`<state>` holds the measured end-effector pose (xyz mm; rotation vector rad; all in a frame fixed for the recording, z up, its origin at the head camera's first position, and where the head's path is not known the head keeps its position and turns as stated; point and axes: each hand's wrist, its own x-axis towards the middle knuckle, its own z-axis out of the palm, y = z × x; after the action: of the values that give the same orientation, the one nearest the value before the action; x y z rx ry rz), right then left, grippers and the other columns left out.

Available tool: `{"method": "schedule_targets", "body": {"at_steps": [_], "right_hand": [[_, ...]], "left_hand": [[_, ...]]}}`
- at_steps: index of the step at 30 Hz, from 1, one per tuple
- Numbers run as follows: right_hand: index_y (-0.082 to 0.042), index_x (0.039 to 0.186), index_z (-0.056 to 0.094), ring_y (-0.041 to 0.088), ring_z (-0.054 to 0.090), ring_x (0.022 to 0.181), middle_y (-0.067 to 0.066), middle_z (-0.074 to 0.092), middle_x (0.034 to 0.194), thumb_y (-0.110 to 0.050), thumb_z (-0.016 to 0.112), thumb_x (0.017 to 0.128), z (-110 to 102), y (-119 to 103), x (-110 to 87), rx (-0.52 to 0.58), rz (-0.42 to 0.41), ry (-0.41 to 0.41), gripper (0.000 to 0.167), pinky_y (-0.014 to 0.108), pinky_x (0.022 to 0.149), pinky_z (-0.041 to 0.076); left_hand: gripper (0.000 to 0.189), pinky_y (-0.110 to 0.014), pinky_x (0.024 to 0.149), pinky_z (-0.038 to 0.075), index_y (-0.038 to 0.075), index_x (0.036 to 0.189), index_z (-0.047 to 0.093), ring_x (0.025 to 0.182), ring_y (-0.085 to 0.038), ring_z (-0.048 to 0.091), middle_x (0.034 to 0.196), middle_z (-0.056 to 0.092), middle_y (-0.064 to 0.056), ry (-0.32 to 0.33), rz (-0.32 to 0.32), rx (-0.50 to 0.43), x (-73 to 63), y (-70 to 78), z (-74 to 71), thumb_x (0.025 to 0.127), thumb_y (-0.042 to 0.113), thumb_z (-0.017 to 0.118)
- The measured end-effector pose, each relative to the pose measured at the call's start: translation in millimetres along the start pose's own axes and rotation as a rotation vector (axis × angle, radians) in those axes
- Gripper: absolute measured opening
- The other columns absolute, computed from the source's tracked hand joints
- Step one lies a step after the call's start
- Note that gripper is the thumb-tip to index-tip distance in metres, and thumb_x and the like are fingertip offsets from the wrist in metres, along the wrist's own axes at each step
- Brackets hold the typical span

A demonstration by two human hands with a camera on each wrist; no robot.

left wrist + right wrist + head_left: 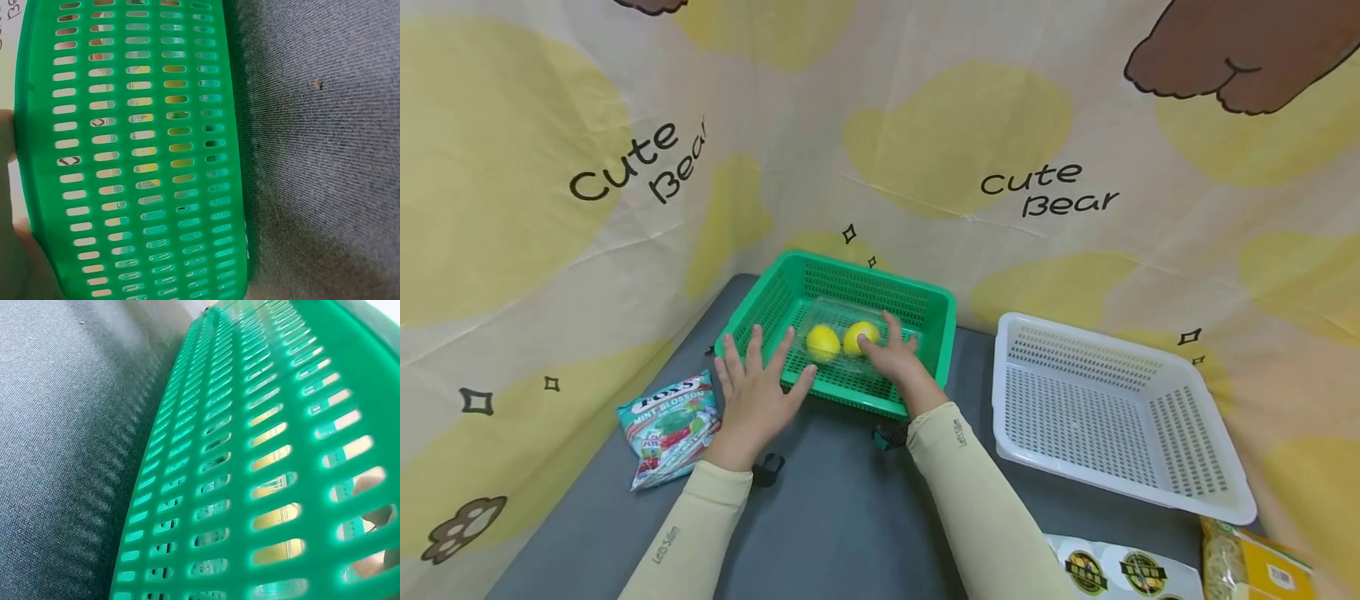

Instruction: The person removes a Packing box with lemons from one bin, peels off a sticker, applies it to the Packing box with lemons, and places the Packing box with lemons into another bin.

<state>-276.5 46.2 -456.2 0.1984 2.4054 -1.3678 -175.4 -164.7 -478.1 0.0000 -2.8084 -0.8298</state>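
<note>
Two yellow, lemon-like round things (823, 342) lie in a clear plastic box (842, 312) inside the green basket (943, 333). My left hand (754, 410) is spread, fingers straight, over the basket's near left corner; in the left wrist view, parts of that hand show beside the rim. The right hand (897, 360) reaches over the near right side into the basket. Its thumb overlaps the right-hand yellow thing, while the fingers extend toward the box's right end. Whether they touch the box cannot be made out. In the right wrist view, the basket wall (250, 450) partly hides the fingers.
A white basket (1120, 487) stands on the grey table (842, 517) at the right. Left of my left hand lies a Fox's candy bag (670, 425). A sheet of round stickers (1123, 571) and a yellow package (1262, 567) lie front right. Printed cloth (917, 158) hangs behind.
</note>
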Motion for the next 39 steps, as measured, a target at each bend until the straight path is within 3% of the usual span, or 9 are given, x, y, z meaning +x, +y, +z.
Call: {"method": "schedule_targets", "body": {"at_steps": [4, 12, 17, 22, 30, 35, 39], "right_hand": [[-0.041, 0.171, 0.012, 0.056, 0.004, 0.156, 0.027, -0.011, 0.173, -0.048, 0.057, 0.109, 2.4, -4.3, 0.3, -0.074, -0.036, -0.027, 0.077, 0.071, 0.117, 0.027], [-0.040, 0.171, 0.008, 0.053, 0.020, 0.154, 0.028, 0.008, 0.173, -0.044, 0.052, 0.112, 4.2, -7.3, 3.9, -0.117, -0.067, -0.032, 0.074, 0.067, 0.117, 0.030], [-0.043, 0.171, 0.009, 0.055, 0.028, 0.151, 0.025, 0.005, 0.173, -0.041, 0.050, 0.113, 8.0, -4.8, 5.6, -0.117, -0.085, -0.010, 0.071, 0.065, 0.116, 0.034], [-0.041, 0.171, 0.014, 0.055, 0.043, 0.141, 0.022, 0.006, 0.172, -0.039, 0.050, 0.113, 11.8, -4.2, 1.3, -0.069, -0.133, 0.011, 0.068, 0.063, 0.110, 0.041], [-0.041, 0.171, 0.015, 0.048, 0.052, 0.136, 0.019, 0.004, 0.172, -0.036, 0.047, 0.115, 12.0, -6.4, -3.8, -0.036, -0.148, 0.003, 0.065, 0.054, 0.095, 0.047], [-0.038, 0.171, 0.016, 0.045, 0.049, 0.137, 0.017, 0.006, 0.171, -0.037, 0.045, 0.115, 10.0, -4.8, -3.5, -0.009, -0.156, 0.011, 0.064, 0.053, 0.095, 0.045], [-0.035, 0.170, 0.024, 0.039, 0.058, 0.120, 0.017, 0.013, 0.166, -0.038, 0.044, 0.114, 9.0, -2.4, -4.3, 0.042, -0.150, 0.059, 0.060, 0.046, 0.081, 0.046]], "left_hand": [[0.079, -0.072, 0.117, -0.015, 0.022, 0.171, 0.026, 0.154, -0.051, -0.025, 0.174, 0.002, -0.027, 0.009, 0.010, 0.007, 3.0, 0.8, -4.9, 0.106, 0.064, 0.047], [0.079, -0.071, 0.117, -0.016, 0.022, 0.170, 0.027, 0.154, -0.051, -0.026, 0.174, 0.001, -0.027, 0.009, 0.017, -0.012, 6.4, 2.6, -8.8, 0.106, 0.063, 0.048], [0.079, -0.071, 0.117, -0.017, 0.021, 0.170, 0.027, 0.154, -0.051, -0.025, 0.174, 0.001, -0.028, 0.009, 0.014, -0.017, 6.6, 1.4, -5.3, 0.107, 0.063, 0.048], [0.079, -0.070, 0.117, -0.017, 0.023, 0.171, 0.026, 0.154, -0.049, -0.027, 0.174, 0.001, -0.028, 0.005, 0.006, -0.018, 6.2, -0.2, -2.2, 0.107, 0.063, 0.047], [0.080, -0.070, 0.117, -0.017, 0.023, 0.171, 0.024, 0.154, -0.050, -0.026, 0.174, 0.000, -0.027, -0.004, -0.003, -0.016, 3.5, 0.4, -1.9, 0.107, 0.063, 0.047], [0.079, -0.070, 0.117, -0.017, 0.022, 0.171, 0.025, 0.154, -0.050, -0.026, 0.174, 0.001, -0.028, 0.004, 0.001, -0.024, 3.0, 0.4, -1.2, 0.107, 0.062, 0.048], [0.079, -0.070, 0.118, -0.016, 0.022, 0.171, 0.025, 0.155, -0.050, -0.024, 0.174, 0.000, -0.028, 0.008, 0.002, -0.034, 3.0, 0.1, 1.1, 0.107, 0.061, 0.049]]}}
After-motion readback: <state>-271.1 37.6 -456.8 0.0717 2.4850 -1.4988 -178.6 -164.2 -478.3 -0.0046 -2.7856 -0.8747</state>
